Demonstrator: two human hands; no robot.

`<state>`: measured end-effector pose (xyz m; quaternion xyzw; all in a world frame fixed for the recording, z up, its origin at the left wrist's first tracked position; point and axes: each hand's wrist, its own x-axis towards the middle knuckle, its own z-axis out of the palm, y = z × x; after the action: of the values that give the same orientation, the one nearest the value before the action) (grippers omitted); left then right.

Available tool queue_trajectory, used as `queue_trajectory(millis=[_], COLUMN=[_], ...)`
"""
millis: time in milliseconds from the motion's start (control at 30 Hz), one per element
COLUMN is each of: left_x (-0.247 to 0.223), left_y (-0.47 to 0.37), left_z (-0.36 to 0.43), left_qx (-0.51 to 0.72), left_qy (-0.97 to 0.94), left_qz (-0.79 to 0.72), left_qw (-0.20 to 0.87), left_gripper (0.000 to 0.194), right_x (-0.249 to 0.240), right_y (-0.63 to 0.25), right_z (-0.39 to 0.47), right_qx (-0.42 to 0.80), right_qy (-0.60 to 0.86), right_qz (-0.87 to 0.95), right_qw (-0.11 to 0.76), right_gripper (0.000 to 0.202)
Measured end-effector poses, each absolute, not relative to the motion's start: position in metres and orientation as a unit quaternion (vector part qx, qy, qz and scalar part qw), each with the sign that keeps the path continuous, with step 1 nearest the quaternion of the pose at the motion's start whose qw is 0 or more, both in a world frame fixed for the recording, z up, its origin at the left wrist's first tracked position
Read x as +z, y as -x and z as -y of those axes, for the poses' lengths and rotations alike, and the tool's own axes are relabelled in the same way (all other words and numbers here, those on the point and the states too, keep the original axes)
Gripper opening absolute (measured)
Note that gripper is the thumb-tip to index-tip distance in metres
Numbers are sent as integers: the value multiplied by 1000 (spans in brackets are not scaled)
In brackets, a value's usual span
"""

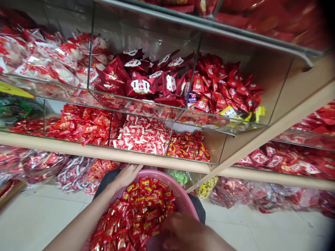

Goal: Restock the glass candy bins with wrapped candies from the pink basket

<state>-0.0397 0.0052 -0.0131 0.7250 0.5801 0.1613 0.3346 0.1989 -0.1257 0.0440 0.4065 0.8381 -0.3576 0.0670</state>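
Observation:
A pink basket rests between the person's legs, heaped with small red-wrapped candies bearing yellow print. My left hand lies at the basket's far left rim, below the shelf edge, with its fingers extended and partly hidden. Over the right side of the candies is my right hand; motion blurs it, and its fingers cannot be made out. Just beyond the basket, a low shelf compartment holds small red and yellow candies, beside one with red and white packets.
Dark red packets and bright red packets fill the upper glass-fronted compartments. A wooden upright slants down on the right. Bagged sweets lie under the bottom shelf on the tiled floor.

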Motion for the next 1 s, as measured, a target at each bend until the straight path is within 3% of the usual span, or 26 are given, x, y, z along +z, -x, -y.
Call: queue_trajectory(millis=[200,300,400,533,733,1000], left_x=[-16,-17,-18,-18,-22,-22], left_y=[40,42,43,43,45,46], left_z=[-6,-6,-6,-7,-8,-8], left_qx=[180,196,194,195,200,202], left_qy=[-711,-707,-707,-709,-710,-708], left_qz=[-585,-582,-580,-576,-573,-572], left_qw=[347,352,354,357,357,361], left_gripper=[58,55,55,55,57,57], right_x=[121,120,106,94,92,74], right_y=[-244,-269,-288,-294,-284,-284], right_z=[42,-7,-45,-75,-98,-97], right_qx=[-237,-105,-34,10,-2,4], right_qy=[-484,-537,-577,-620,-713,-707], right_qz=[-825,-793,-760,-737,-688,-698], right_qw=[-168,-267,-298,-269,-135,-110], right_gripper=[26,23,22,27,39,47])
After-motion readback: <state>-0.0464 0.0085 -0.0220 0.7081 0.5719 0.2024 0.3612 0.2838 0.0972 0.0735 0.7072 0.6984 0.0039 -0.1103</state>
